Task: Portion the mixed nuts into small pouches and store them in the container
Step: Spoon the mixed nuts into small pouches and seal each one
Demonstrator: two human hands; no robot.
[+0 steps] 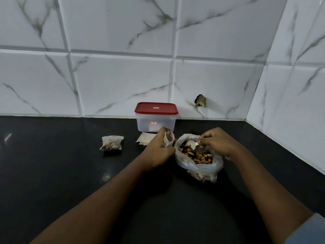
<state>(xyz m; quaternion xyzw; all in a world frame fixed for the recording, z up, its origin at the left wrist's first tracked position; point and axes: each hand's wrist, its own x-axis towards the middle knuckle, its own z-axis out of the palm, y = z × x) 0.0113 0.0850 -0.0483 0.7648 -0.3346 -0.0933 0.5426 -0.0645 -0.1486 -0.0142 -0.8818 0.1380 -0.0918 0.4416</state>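
The left hand [158, 148] grips an open pouch [169, 138], fingers curled round it, holding its mouth up and tipped toward the right hand. The right hand [215, 141] pinches the handle of a white scoop [191, 143]. The scoop's bowl lies on the nuts [198, 156], just beside the pouch's mouth. The nuts fill a clear bag [197, 169] that sits below and in front of the right hand, its rim rolled open. The bag's left edge touches or nearly touches the left hand; I cannot tell which.

Beyond the left hand, against the wall [123, 76], stands the container [154, 123], its red lid [156, 108] on. Between the container and the left hand lie flat spare pouches [143, 138], partly hidden by the knuckles. Well to the left of the left hand a full pouch [111, 142] sits on the black counter [52, 164], nuts showing through its thin skin. Both forearms reach in from the near edge.
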